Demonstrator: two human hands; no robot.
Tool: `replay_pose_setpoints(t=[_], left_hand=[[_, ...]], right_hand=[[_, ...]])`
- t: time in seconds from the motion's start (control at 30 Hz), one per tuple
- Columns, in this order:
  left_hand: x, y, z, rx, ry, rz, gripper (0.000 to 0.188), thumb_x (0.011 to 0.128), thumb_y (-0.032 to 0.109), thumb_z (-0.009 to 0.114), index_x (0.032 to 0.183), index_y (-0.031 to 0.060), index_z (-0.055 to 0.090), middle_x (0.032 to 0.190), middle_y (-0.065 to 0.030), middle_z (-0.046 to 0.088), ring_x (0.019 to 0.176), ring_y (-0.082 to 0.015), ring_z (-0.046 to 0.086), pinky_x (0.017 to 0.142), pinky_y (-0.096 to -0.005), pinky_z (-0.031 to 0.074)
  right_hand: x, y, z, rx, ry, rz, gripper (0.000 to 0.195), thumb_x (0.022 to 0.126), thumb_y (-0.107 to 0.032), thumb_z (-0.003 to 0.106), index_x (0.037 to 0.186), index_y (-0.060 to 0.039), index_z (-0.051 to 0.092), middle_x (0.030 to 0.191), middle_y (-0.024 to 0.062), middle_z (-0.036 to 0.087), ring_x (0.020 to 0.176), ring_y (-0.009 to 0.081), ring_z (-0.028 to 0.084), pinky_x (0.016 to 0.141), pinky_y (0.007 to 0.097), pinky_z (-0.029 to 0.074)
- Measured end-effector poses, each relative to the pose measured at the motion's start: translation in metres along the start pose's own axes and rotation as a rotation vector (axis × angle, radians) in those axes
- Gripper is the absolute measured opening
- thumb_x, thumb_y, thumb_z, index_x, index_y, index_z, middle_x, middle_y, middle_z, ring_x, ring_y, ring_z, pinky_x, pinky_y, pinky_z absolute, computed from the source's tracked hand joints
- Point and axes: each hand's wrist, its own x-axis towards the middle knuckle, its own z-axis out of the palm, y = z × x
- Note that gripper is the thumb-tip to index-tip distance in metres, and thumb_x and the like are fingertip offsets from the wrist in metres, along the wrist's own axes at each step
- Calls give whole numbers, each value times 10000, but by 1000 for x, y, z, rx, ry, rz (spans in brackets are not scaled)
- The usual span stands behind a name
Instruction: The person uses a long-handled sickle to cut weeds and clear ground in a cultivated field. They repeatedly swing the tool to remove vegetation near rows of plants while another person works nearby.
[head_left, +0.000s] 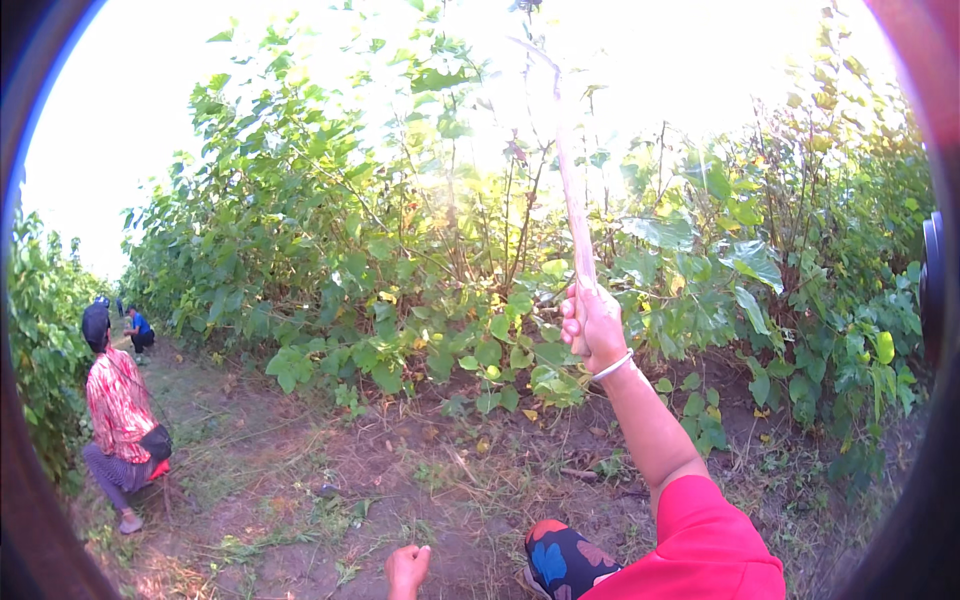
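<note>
My right hand (595, 322) is raised in front of the leafy bushes, its fingers closed around the lower end of a long wooden handle (574, 195). The handle reaches steeply upward and ends in a thin curved piece (538, 52), washed out against the bright sky; it looks like a sickle blade. A pale bangle (613, 366) circles the right wrist, below a red sleeve. Low in the picture, over the bare soil, my left hand (407, 568) is curled with its thumb up; nothing shows in it.
Tall green bushes (337, 247) line the far side of a dirt path (360, 480) strewn with dry grass and weeds. At left a person (120, 405) sits on a small stool; another person in blue (139, 328) crouches farther off. My patterned knee (566, 559) shows below.
</note>
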Motion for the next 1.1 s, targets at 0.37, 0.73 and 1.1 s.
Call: replay_pose_setpoints(t=[0.37, 0.73, 1.1], left_hand=[[-7, 9, -10, 99, -12, -15, 398, 792, 434, 582, 642, 65, 588, 642, -163, 599, 659, -374, 590, 607, -462, 446], [-17, -11, -18, 45, 66, -98, 189, 856, 282, 488, 981, 162, 565, 846, -157, 651, 826, -376, 621, 720, -482, 475], [-28, -8, -21, 89, 145, -21, 166, 809, 146, 499, 967, 140, 546, 953, -103, 615, 853, -346, 609, 700, -458, 480]], right_hand=[[-155, 160, -112, -312, -240, 653, 186, 914, -233, 525, 850, -59, 508, 648, 20, 519, 441, 84, 452, 387, 240, 373], [-275, 221, -241, -1765, -433, 706, 390, 714, -301, 680, 931, 9, 587, 917, 261, 639, 912, 398, 623, 808, 453, 492], [-273, 232, -248, -1804, -659, 705, 368, 701, -259, 681, 948, -3, 586, 937, 228, 644, 918, 381, 624, 811, 434, 499]])
